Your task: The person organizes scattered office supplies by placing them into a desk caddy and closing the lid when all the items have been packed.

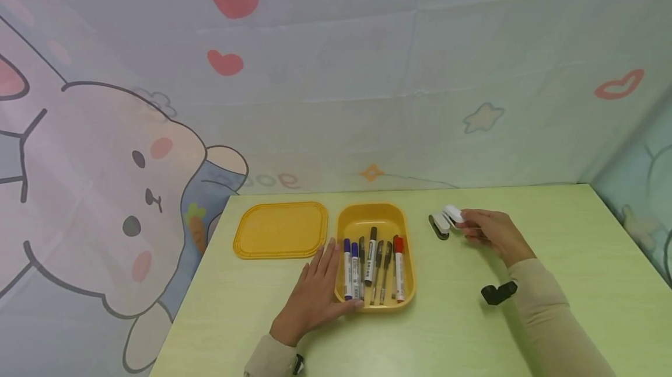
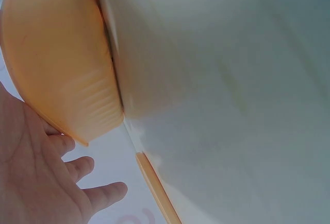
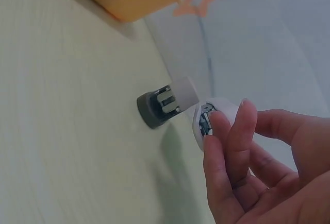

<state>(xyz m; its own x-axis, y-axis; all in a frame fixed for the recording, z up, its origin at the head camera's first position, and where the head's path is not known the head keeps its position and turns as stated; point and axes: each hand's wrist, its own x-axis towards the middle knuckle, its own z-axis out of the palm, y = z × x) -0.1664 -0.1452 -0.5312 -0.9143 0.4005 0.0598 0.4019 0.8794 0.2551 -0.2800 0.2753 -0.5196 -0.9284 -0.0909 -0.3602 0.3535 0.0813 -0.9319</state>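
My right hand (image 1: 493,232) pinches a small white stapler (image 1: 452,214) between thumb and fingertips. In the right wrist view the held stapler (image 3: 205,123) is partly covered by the fingers. Just left of it, a second small stapler (image 1: 438,226) with a dark base stands on the table. My left hand (image 1: 314,295) rests against the yellow box (image 1: 373,211), fingers extended along its left side and thumb at the front rim. Inside lie markers with blue, black and red caps, such as a red-capped marker (image 1: 399,269), and several black-capped pens (image 1: 387,269).
A flat yellow lid (image 1: 280,230) lies on the light green table (image 1: 446,336), left of the box. Behind the table hangs a pale cloth (image 1: 336,103) with printed hearts and a cartoon rabbit.
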